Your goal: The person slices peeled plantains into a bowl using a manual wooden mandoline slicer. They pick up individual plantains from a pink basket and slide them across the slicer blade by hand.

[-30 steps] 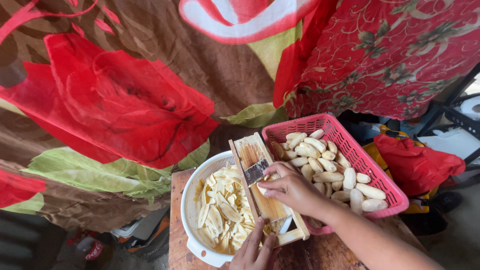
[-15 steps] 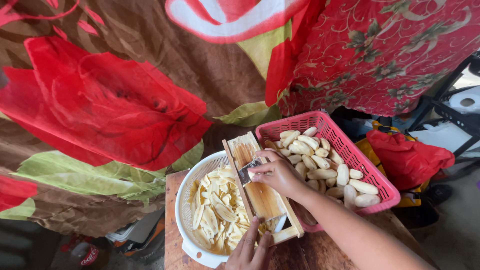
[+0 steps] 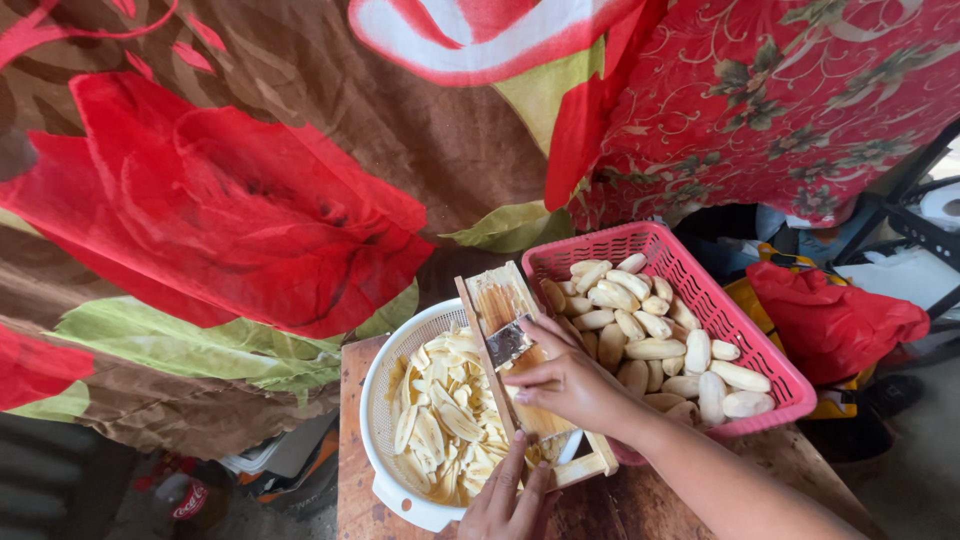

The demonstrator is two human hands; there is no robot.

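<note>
Already a good heap of pale slices [image 3: 440, 420] fills the white colander [image 3: 385, 400], so much of the slicing looks done, though the pink basket [image 3: 760, 350] just to its right holds many whole peeled bananas [image 3: 655, 345], which I judge to be the work left. A wooden slicer board [image 3: 500, 300] lies slanted across the colander's rim, its metal blade [image 3: 508, 343] about midway up. The right hand [image 3: 565, 385] rests on the board just below the blade, fingers curled narrow and pressed down on what seems to be a piece of fruit; the piece itself is hidden under the palm, so I cannot tell how much of it is left. The left hand [image 3: 508, 505] sits at the bottom edge of the view, fingers closed on the board's near end, steadying it against the colander. Colander and basket stand touching on a worn wooden surface [image 3: 345, 440], with flowered red and brown cloth [image 3: 220, 190] hanging behind.
</note>
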